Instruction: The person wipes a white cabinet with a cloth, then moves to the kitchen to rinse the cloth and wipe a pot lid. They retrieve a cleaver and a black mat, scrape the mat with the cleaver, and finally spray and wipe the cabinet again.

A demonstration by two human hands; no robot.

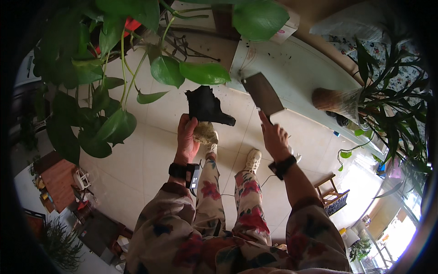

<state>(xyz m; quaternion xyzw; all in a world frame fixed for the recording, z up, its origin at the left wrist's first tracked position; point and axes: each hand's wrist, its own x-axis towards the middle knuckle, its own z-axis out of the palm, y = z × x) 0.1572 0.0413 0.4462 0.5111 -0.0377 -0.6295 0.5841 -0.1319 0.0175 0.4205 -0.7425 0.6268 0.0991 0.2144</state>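
My left hand (pixel 187 137) holds a torn piece of black plastic (pixel 207 108) together with a brown, rough, crumbly clump (pixel 205 133) just below it. What exactly the clump is, I cannot tell. In my right hand (pixel 274 137) is the dark handle of a cleaver (pixel 263 92), its broad metal blade pointing up and to the left, beside a pale green surface. Cleaver and black plastic are apart. Each wrist wears a black strap.
Broad leaves of a potted trailing plant (pixel 116 126) hang at the upper left. A pale green tabletop (pixel 287 65) runs along the upper right, bearing a glass vase (pixel 342 102) of leafy stems. A wooden chair (pixel 330 195) stands at the right, a wooden table (pixel 60 181) at the left.
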